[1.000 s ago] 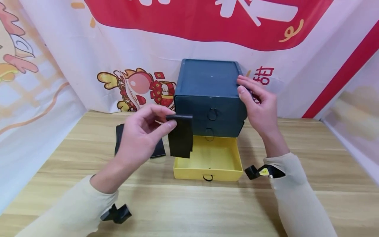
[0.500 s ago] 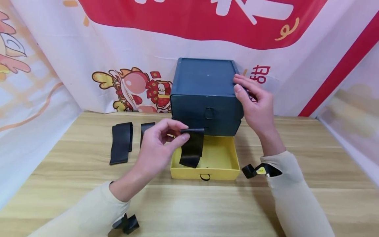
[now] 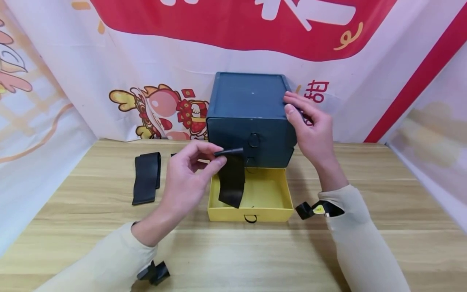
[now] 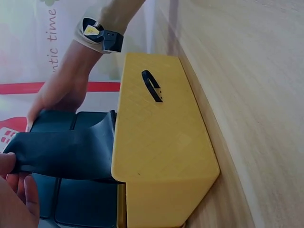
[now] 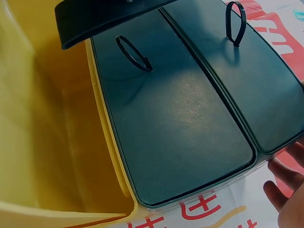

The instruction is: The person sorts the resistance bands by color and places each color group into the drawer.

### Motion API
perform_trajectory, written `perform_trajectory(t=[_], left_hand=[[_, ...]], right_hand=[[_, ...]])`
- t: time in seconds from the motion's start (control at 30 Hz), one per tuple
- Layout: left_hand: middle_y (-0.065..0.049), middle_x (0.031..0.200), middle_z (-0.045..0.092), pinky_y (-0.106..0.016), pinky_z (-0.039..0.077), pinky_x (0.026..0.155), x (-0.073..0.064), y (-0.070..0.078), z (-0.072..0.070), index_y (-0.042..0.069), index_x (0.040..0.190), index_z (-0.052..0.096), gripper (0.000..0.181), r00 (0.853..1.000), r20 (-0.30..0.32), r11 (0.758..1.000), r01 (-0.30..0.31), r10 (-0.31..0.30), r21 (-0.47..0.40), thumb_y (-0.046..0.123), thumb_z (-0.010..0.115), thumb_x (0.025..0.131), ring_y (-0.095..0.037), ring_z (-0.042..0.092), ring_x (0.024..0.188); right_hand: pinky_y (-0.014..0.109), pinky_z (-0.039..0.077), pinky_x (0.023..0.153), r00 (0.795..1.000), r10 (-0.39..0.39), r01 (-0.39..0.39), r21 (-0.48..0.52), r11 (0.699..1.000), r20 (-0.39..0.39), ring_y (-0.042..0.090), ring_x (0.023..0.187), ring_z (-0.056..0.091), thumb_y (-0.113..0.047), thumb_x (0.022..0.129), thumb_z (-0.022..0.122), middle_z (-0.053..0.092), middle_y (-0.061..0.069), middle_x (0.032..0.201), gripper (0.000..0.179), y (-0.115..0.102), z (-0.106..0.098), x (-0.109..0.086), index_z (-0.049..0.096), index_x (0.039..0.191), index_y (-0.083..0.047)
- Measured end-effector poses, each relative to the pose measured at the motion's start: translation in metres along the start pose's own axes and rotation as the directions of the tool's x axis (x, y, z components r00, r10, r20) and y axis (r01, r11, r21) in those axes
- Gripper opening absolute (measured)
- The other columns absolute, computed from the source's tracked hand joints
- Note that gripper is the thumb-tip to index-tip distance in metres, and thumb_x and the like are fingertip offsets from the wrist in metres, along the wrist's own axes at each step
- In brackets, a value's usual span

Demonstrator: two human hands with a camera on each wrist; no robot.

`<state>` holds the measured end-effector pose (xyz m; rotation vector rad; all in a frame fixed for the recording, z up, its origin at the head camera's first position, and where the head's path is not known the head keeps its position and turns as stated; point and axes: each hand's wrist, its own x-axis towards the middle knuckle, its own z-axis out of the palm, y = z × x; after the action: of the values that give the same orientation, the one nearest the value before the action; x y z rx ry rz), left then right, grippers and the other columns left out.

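My left hand (image 3: 189, 178) pinches a black folded strip (image 3: 232, 178) by its upper end, thumb against fingers. It hangs down over the pulled-out yellow drawer (image 3: 251, 215); in the left wrist view the strip (image 4: 61, 152) reaches to the drawer's front wall (image 4: 161, 133). My right hand (image 3: 311, 129) rests on the upper right edge of the blue drawer cabinet (image 3: 251, 97), fingers fairly straight. In the right wrist view its fingers (image 5: 282, 178) lie by the cabinet's side.
Another black folded strip (image 3: 146, 178) lies on the wooden table (image 3: 197, 259) at the left. A further dark piece is mostly hidden behind my left hand. The blue drawers with small loop pulls are closed above the yellow one. A printed cloth (image 3: 175, 52) hangs behind.
My left hand has moved right with the strip, from the drawer's left side to over it, then lifted it slightly. The right hand stays on the cabinet. The head view has shifted a little.
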<state>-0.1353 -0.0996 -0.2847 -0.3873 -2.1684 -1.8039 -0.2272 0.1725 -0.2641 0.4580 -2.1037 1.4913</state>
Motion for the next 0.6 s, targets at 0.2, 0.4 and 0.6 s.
perform_trajectory(t=[0.2,0.4,0.6], left_hand=[[-0.008,0.108,0.07,-0.02,0.06,0.078,0.001,-0.004,-0.004,0.007,0.117,0.073,0.021,0.999,-0.041,0.999,-0.025,0.026,0.028,0.006,0.077,0.096,-0.019,0.068,0.091],[-0.007,0.108,0.07,-0.019,0.059,0.076,0.002,-0.009,-0.005,0.006,0.117,0.073,0.022,0.999,-0.045,0.999,-0.029,0.031,0.028,0.005,0.077,0.095,-0.016,0.069,0.09],[-0.006,0.108,0.072,-0.019,0.06,0.074,0.005,-0.011,-0.005,0.006,0.116,0.074,0.021,0.995,-0.095,0.999,-0.037,0.038,0.019,0.005,0.078,0.095,-0.017,0.069,0.089]], right_hand=[[0.027,0.056,0.109,1.0,-0.011,0.011,0.019,1.0,0.005,0.013,0.143,0.054,-0.031,0.106,0.063,0.064,-0.005,0.151,0.04,0.001,0.001,0.001,0.07,0.142,-0.014],[0.028,0.056,0.109,1.0,-0.012,0.012,0.023,1.0,0.005,0.013,0.143,0.054,-0.032,0.106,0.063,0.064,-0.005,0.151,0.04,0.001,0.001,0.001,0.07,0.142,-0.014],[0.028,0.056,0.109,1.0,-0.015,0.015,0.016,1.0,0.003,0.013,0.143,0.054,-0.031,0.106,0.063,0.064,-0.005,0.151,0.04,0.002,0.0,0.001,0.07,0.142,-0.013]])
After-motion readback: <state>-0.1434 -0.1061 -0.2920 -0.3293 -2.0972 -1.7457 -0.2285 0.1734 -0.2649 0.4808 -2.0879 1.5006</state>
